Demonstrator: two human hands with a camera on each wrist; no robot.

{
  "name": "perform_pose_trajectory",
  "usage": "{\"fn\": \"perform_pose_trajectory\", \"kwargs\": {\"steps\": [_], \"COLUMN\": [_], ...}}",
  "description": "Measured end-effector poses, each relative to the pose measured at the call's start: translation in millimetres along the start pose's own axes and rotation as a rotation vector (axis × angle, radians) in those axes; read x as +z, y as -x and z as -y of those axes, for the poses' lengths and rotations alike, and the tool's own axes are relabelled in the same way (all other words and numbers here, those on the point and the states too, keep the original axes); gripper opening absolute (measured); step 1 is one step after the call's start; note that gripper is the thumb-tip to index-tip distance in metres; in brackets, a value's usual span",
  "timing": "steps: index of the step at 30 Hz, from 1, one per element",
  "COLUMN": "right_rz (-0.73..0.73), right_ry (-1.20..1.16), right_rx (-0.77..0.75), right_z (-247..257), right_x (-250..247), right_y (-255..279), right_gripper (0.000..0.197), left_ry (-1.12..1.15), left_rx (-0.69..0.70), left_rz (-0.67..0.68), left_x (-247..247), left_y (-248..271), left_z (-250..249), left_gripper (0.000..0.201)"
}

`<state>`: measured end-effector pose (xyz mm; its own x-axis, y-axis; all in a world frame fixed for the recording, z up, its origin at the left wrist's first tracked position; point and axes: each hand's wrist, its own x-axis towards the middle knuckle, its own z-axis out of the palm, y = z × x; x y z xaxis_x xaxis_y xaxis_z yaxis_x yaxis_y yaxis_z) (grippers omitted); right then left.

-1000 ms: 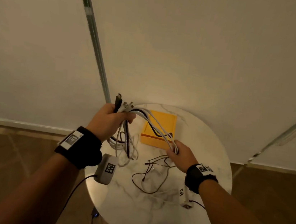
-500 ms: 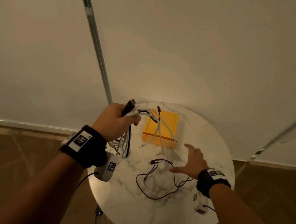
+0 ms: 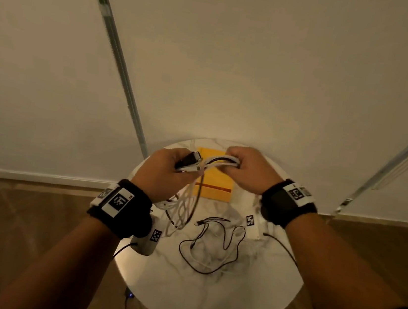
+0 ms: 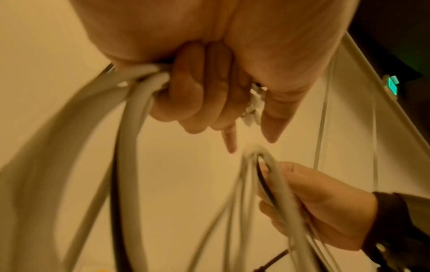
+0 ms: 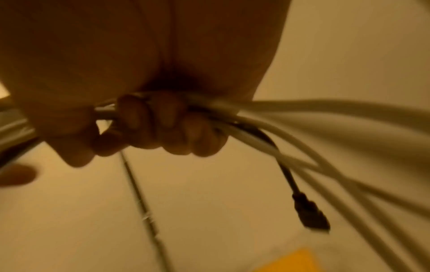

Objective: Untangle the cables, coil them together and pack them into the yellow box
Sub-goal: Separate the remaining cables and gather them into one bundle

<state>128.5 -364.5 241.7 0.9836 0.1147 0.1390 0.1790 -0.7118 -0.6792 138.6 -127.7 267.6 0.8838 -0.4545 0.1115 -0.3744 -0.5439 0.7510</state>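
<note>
Head view, both hands' grip on smooth white cables

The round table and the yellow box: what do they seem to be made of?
The round table looks like polished marble or a marble-look top: pale, with grey veins and a soft sheen. The yellow box looks like matte cardboard or plastic, I cannot tell which: flat even colour, no gloss.
</note>
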Motion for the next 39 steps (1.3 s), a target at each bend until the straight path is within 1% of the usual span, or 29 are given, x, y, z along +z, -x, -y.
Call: {"fn": "perform_pose_trajectory", "kwargs": {"steps": [1,2,3,5,6,8,9,12,15,17,18,19,21,22,23,24,25,26,27,29,30,31,32,33,36,37,39], "right_rz": [-0.03,-0.048,-0.073,-0.11,-0.112,-0.084,-0.055,0.05,0.116,0.151,0.154,0.141,0.09,0.078,0.085,0.115,0.156,0.184,0.194,0.165,0.131,0.115,0.115,0.125,0.131,0.182,0.302], "right_ry": [0.071,0.137,0.204,0.321,0.344,0.347,0.357,0.41,0.463,0.535,0.558,0.55,0.444,0.349,0.266,0.184,0.123,0.033,-0.11,-0.521,-0.68,-0.739,-0.751,-0.703,-0.405,-0.278,0.023], "right_rx": [0.02,0.056,0.097,0.195,0.229,0.284,0.32,0.432,0.529,0.633,0.694,0.763,0.873,0.914,0.966,1.008,1.053,1.079,1.133,1.259,1.283,1.272,1.22,1.142,0.818,0.714,0.542], "right_z": [-9.1,-19.2,-31.3,-56.8,-70.8,-95.9,-107.7,-142.7,-172.8,-190.1,-196.2,-200.5,-203.6,-207.2,-207.2,-205.4,-202.3,-201.4,-197.0,-188.0,-184.9,-181.3,-178.4,-173.4,-161.6,-157.7,-158.4], "right_x": [-9.9,-18.7,-26.2,-34.8,-35.8,-30.8,-25.6,-6.6,17.3,30.3,35.0,38.9,45.3,49.6,52.6,56.6,61.9,70.9,80.2,103.8,116.5,127.0,135.7,143.1,160.7,164.5,177.3], "right_y": [-0.4,-0.5,-1.3,-4.0,-6.9,-13.6,-16.2,-18.3,-12.9,-7.9,-5.8,-3.8,-1.3,-0.7,0.2,2.4,6.5,12.6,20.2,31.9,35.9,35.9,34.5,32.7,24.6,22.7,20.0], "right_gripper": [0.026,0.024,0.023,0.02,0.019,0.014,0.014,0.018,0.018,0.018,0.023,0.033,0.066,0.084,0.098,0.102,0.096,0.082,0.068,0.056,0.052,0.045,0.039,0.035,0.023,0.026,0.048], "left_ry": [0.026,0.041,0.052,0.114,0.159,0.271,0.334,0.495,0.564,0.604,0.627,0.66,0.723,0.746,0.764,0.775,0.778,0.777,0.779,0.793,0.801,0.805,0.8,0.788,0.772,0.768,0.751], "left_rx": [-0.001,-0.011,-0.023,-0.064,-0.086,-0.138,-0.153,-0.147,-0.108,-0.082,-0.076,-0.081,-0.091,-0.085,-0.076,-0.067,-0.054,-0.042,-0.032,-0.018,-0.013,-0.006,-0.002,-0.002,0.017,0.02,0.018], "left_rz": [-0.052,-0.115,-0.177,-0.31,-0.376,-0.498,-0.534,-0.573,-0.599,-0.62,-0.634,-0.648,-0.669,-0.674,-0.675,-0.676,-0.674,-0.674,-0.676,-0.686,-0.688,-0.685,-0.678,-0.671,-0.662,-0.668,-0.684], "left_x": [-2.7,-5.8,-9.1,-15.0,-19.3,-26.3,-31.2,-44.0,-50.0,-53.2,-54.8,-55.5,-55.4,-55.0,-54.2,-53.6,-53.5,-53.3,-53.4,-55.1,-56.4,-58.4,-60.3,-62.4,-69.9,-72.1,-74.6], "left_y": [0.3,-0.1,-0.2,-1.6,-2.4,-5.4,-6.2,-6.8,-5.4,-4.9,-4.8,-5.1,-6.5,-6.7,-7.4,-7.9,-8.9,-9.9,-11.3,-13.4,-13.7,-14.6,-14.6,-13.9,-11.8,-11.0,-9.8], "left_z": [2.7,6.0,10.7,17.8,18.3,27.4,30.5,38.2,41.2,39.3,37.8,36.9,34.4,32.6,31.7,30.8,30.4,29.9,29.5,28.4,27.9,27.6,26.9,26.3,24.8,24.1,22.3], "left_gripper": [0.006,0.008,0.016,0.021,0.027,0.044,0.046,0.044,0.036,0.033,0.034,0.036,0.037,0.038,0.038,0.039,0.038,0.038,0.039,0.041,0.042,0.042,0.043,0.044,0.047,0.047,0.047]}}
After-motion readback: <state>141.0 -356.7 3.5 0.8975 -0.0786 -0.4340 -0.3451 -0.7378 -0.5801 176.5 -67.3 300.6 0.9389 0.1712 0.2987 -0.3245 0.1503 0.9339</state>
